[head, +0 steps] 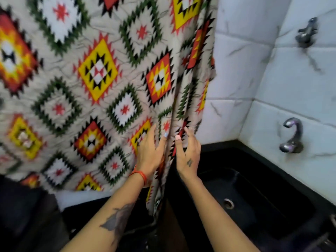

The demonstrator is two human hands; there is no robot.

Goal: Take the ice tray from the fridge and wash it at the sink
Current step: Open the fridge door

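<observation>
No ice tray and no fridge appear in the head view. Both my hands reach forward to a hanging patterned curtain (101, 73) with bright diamond motifs. My left hand (151, 151) lies flat against the cloth with its fingers straight, beside a vertical fold. My right hand (187, 151) is just right of that fold, fingers spread and relaxed, touching the curtain's edge and gripping nothing. The black sink (254, 211) with its round drain (228, 203) lies low at the right, under my right forearm.
A curved metal tap (292, 135) sticks out of the white marble-look tiled wall (272, 91) above the sink, and a second valve (307, 33) sits higher up. A black counter (218, 144) runs along the wall. A dark shape fills the lower left.
</observation>
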